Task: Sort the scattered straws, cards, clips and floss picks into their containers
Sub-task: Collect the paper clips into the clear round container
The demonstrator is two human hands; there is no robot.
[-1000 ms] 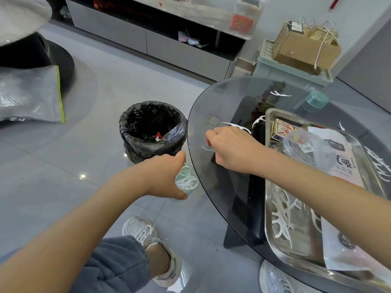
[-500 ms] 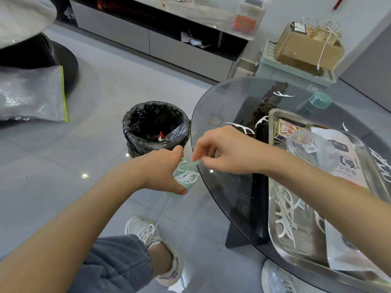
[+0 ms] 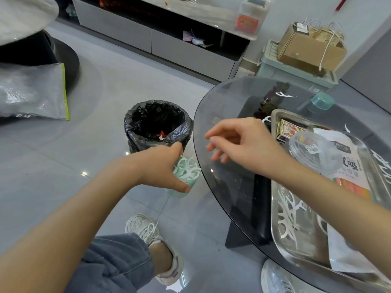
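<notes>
Green cup (image 3: 177,193) of picks is clasped in the left grip (image 3: 160,166), off the desk (image 3: 228,98) edge at centre. The loose, seemingly empty right grip (image 3: 243,142) is nearer the next pick (image 3: 267,119), which lies crosswise just to its upper right.

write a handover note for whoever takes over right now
Left hand grips the cup just off the table edge, with several picks in it.
Right hand is open over the glass and seems empty.
Done: some picks are in the cup.
Left: loose picks in the tray, one pick at its far corner and another farther back. The card box, tub and straw pouch lie in the tray. No clips can be made out.
</notes>
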